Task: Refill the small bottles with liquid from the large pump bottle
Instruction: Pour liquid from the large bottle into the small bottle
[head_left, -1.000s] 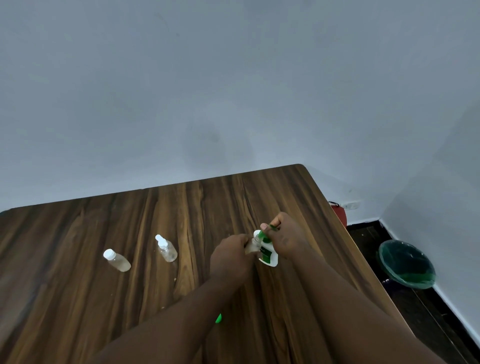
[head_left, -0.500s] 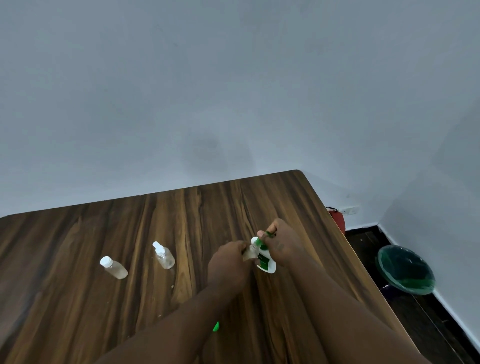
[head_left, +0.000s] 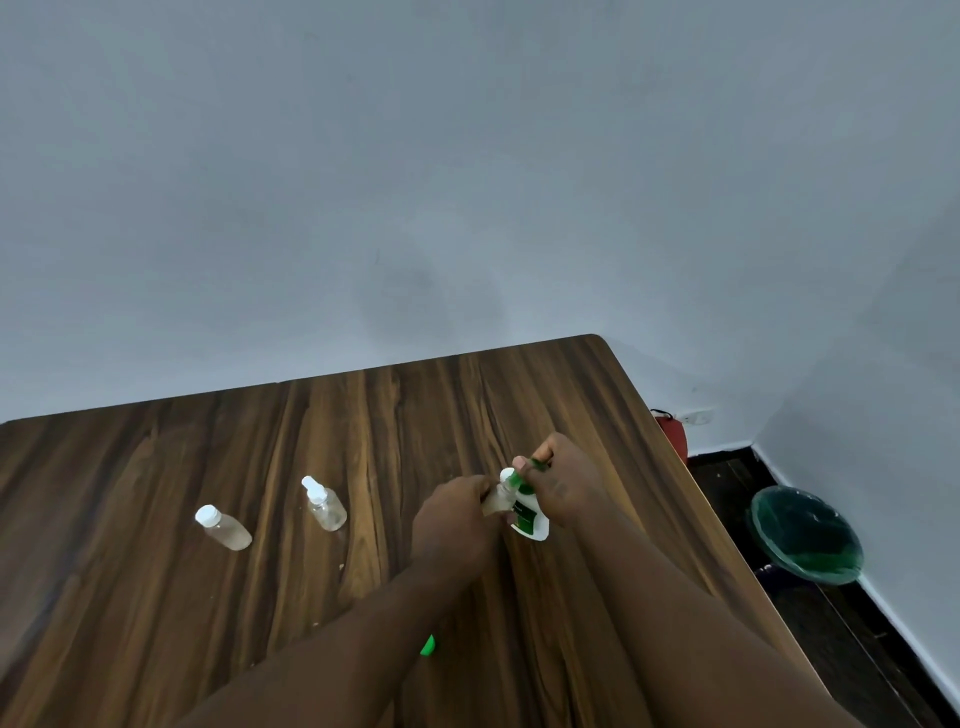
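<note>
The left hand (head_left: 457, 512) clamps a small bottle (head_left: 496, 501) against the pump bottle (head_left: 527, 517) on the counter (head_left: 363, 415); the right hand (head_left: 558, 486) presses its green pump (head_left: 519, 475). A misaligned nozzle would likely spill liquid.

We note a dark-grained wooden table (head_left: 156, 597), a round green bin (head_left: 805, 535) on the dark floor (head_left: 857, 649), and a plain grey wall (head_left: 415, 182).

Three small bottles are showing: two (head_left: 223, 528) (head_left: 324, 503) standing left of the one large pump bottle (head_left: 526, 514), one (head_left: 493, 500) touching it. One green bin (head_left: 805, 535) is sitting right.
</note>
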